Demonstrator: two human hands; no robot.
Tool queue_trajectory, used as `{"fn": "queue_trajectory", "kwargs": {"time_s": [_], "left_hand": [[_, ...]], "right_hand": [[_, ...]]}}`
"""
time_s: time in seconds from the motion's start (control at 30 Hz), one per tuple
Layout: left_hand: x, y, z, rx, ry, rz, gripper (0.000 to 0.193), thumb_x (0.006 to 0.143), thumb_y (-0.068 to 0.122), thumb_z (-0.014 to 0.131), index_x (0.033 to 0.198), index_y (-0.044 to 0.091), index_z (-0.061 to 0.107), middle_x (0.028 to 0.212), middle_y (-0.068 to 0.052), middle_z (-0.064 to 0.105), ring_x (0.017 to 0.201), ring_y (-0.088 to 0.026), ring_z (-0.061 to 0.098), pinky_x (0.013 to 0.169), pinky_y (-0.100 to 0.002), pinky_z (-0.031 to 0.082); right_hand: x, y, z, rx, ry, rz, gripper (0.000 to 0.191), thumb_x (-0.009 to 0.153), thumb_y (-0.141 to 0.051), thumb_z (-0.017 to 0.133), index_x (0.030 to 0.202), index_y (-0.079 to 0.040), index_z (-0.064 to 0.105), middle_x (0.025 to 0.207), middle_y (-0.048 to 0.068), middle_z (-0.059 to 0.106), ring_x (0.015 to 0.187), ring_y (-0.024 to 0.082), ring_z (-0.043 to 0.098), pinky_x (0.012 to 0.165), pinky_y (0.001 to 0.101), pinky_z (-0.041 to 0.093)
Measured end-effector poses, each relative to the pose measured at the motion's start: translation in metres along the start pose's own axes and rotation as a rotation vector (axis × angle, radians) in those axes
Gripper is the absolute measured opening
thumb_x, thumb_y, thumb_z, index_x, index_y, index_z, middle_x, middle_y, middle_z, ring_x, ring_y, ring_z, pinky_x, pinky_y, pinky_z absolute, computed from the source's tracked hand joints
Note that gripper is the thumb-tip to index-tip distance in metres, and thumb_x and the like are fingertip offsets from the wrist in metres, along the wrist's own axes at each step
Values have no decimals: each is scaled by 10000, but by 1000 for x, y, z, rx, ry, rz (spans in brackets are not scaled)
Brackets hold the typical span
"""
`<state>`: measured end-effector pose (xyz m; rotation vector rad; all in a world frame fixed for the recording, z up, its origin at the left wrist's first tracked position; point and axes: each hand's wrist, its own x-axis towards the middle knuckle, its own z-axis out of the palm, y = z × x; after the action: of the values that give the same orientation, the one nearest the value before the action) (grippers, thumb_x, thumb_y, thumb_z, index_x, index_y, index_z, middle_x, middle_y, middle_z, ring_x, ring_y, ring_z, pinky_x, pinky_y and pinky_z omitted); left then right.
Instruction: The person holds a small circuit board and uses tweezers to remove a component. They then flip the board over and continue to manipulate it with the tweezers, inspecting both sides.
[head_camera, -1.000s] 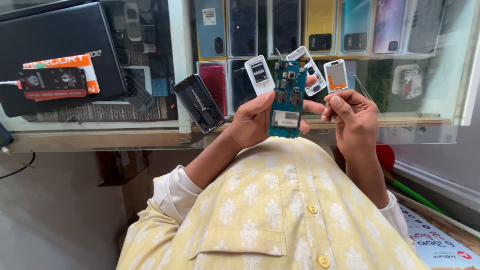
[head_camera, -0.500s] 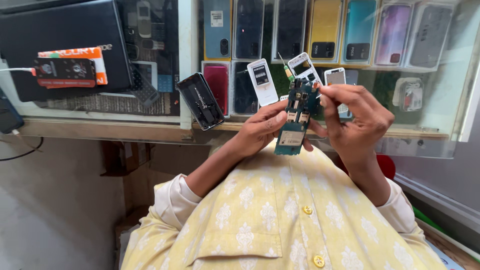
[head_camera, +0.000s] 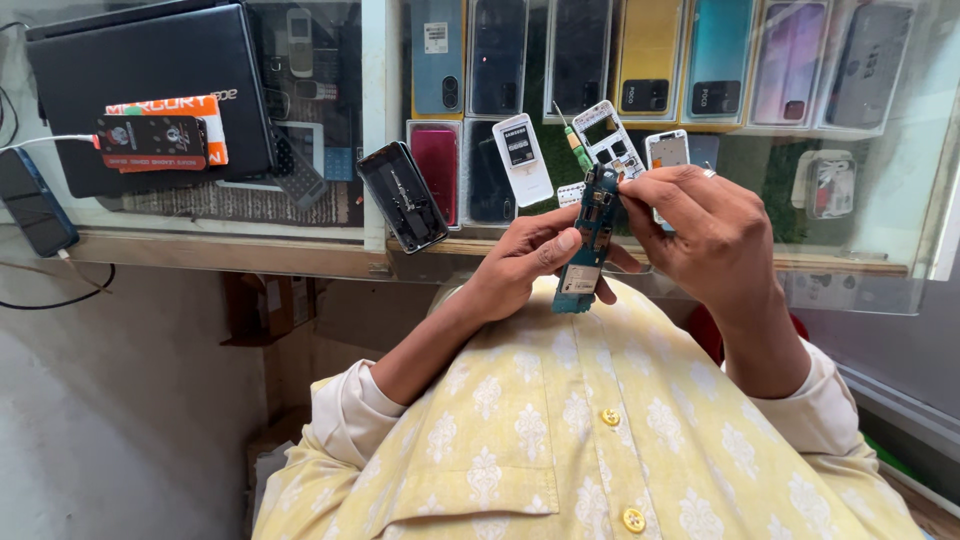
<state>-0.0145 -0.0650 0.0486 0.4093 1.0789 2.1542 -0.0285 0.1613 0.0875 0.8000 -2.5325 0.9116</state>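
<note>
My left hand (head_camera: 525, 262) grips a long teal phone circuit board (head_camera: 588, 245) by its lower half, holding it upright above my lap. My right hand (head_camera: 705, 235) pinches the top of the same board between thumb and fingers. A ring sits on one right finger. Behind the board, on the glass counter (head_camera: 380, 120), lie a green-handled screwdriver (head_camera: 574, 142), a white phone battery (head_camera: 522, 160), a white phone frame (head_camera: 612, 135) and a small white phone part (head_camera: 667, 150).
A black phone back shell (head_camera: 403, 197) lies at the counter's front edge. A closed black laptop (head_camera: 150, 90) with an orange-and-black package (head_camera: 160, 140) sits far left, a dark phone on a white cable (head_camera: 35, 205) beside it. Phone cases in several colours fill the display under the glass.
The view has tilted and both hands have shifted slightly right and down with the board. My right hand has closed over the board's top end.
</note>
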Motion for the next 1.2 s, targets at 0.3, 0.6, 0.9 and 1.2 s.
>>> {"fn": "queue_trajectory", "kwargs": {"time_s": [0.3,0.6,0.9,1.2], "left_hand": [[0,-5,7,42,61,-24,596,1122,441,503,1505,-16,487,1200,-218,728,935,-252,765,854,-352,632],[7,-7,7,-31,82,-75,566,1114,433,498,1431,-36,513,1151,-235,727,876,-254,766,800,-353,654],[11,-6,-7,-159,88,-129,563,1124,429,454,1328,-88,545,1085,-285,720,797,-270,751,719,-362,642],[7,-11,-14,-287,91,-169,607,1164,434,371,1283,-127,572,1065,-332,715,752,-262,735,679,-362,623]], "right_hand": [[-1,10,-1,-46,-98,-79,218,879,-6,846,1029,-26,690,941,108,709,828,263,708,732,364,572],[-3,22,1,46,-150,-40,252,821,-7,842,1012,-44,684,919,81,703,807,239,703,697,350,555],[1,40,12,179,-132,-19,193,811,39,798,947,-18,672,850,82,676,753,194,701,677,307,565],[-18,45,22,382,-83,201,111,844,61,737,923,19,671,870,82,690,763,129,697,710,270,559]]}}
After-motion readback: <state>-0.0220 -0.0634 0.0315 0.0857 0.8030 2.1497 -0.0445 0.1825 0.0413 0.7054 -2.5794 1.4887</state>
